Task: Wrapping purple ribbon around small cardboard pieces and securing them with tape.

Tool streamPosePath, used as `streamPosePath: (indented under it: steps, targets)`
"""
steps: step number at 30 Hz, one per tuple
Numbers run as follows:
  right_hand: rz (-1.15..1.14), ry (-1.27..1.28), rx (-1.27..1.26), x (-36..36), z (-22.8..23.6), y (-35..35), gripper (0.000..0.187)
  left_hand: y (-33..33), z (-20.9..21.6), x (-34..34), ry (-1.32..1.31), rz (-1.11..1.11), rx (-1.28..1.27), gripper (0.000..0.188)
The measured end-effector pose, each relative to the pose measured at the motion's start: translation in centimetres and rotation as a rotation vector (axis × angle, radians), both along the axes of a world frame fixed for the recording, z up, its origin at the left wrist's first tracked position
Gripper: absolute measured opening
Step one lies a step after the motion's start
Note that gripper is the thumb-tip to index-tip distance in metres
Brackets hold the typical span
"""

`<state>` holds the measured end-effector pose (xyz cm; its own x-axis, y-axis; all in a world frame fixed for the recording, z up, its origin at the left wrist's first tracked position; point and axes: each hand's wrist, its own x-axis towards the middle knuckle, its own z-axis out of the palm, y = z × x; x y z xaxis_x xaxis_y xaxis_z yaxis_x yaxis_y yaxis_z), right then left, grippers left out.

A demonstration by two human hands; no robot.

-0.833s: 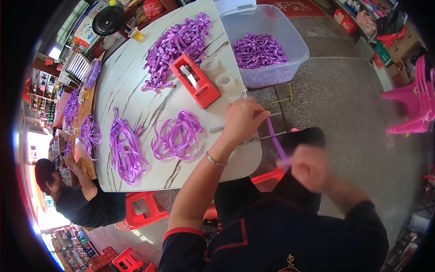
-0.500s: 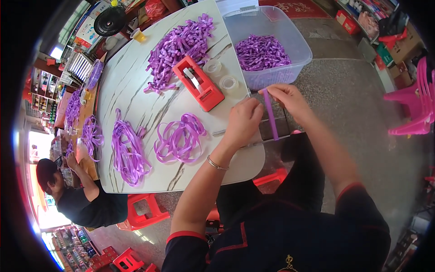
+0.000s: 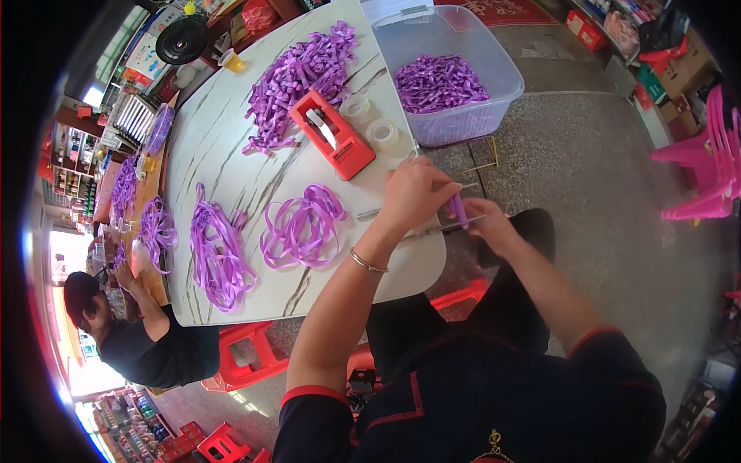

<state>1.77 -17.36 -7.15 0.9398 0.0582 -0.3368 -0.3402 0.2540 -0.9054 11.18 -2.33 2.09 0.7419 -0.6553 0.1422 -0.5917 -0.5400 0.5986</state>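
Observation:
A purple ribbon (image 3: 458,210) hangs in a narrow band at thin metal rods (image 3: 441,229) that stick out past the table's right edge. Over the upper rod, my left hand (image 3: 417,191) is closed, its thumb and fingertips pinching at the ribbon's top. My right hand (image 3: 489,225) is closed at the lower end of the ribbon, close to the rod tips; its fingertips are partly hidden. On the table to the left lie a loose coil of purple ribbon (image 3: 302,228) and a longer bundle of ribbon (image 3: 217,255).
A red tape dispenser (image 3: 333,135) stands beside clear tape rolls (image 3: 382,134) and a heap of purple ribbon pieces (image 3: 305,77). Beyond my hands is a clear plastic bin (image 3: 463,127) holding more pieces. Another person (image 3: 147,339) sits at the left, near a red stool (image 3: 245,359).
My right hand has come down from the ribbon's top to its lower end by the rods. My left hand has shifted slightly up and right, to the ribbon's top.

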Motion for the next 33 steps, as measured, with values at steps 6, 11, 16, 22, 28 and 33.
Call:
streamPosePath:
  steps: [6, 11, 16, 22, 28, 33]
  targets:
    - [-0.240, -0.028, 0.178, -3.5, 1.4, 1.9, 0.006, -0.3, 0.3, 0.4, 0.048, -0.037, 0.099, 0.020]
    - [-0.295, -0.050, 0.197, -3.8, 2.6, 2.0, 0.009, -0.7, 0.9, 0.5, 0.156, -0.011, 0.229, 0.016]
    - [-0.218, 0.001, 0.205, -3.6, 2.9, 2.0, 0.012, 0.6, -0.6, -0.9, -0.383, -0.002, -0.154, 0.016]
    - [-0.176, 0.127, 0.129, -3.8, 4.6, 1.8, 0.013, 2.8, 1.5, -9.0, 0.799, 0.105, -0.410, 0.030]
    - [-0.143, 0.065, 0.105, -3.9, 4.5, 1.5, 0.016, 2.2, 0.3, -13.0, 1.484, 0.295, -0.938, 0.040]
    - [-0.121, 0.038, 0.127, -3.6, 4.9, 1.1, 0.013, 1.2, 0.2, -11.6, 1.844, 0.260, -1.114, 0.036]
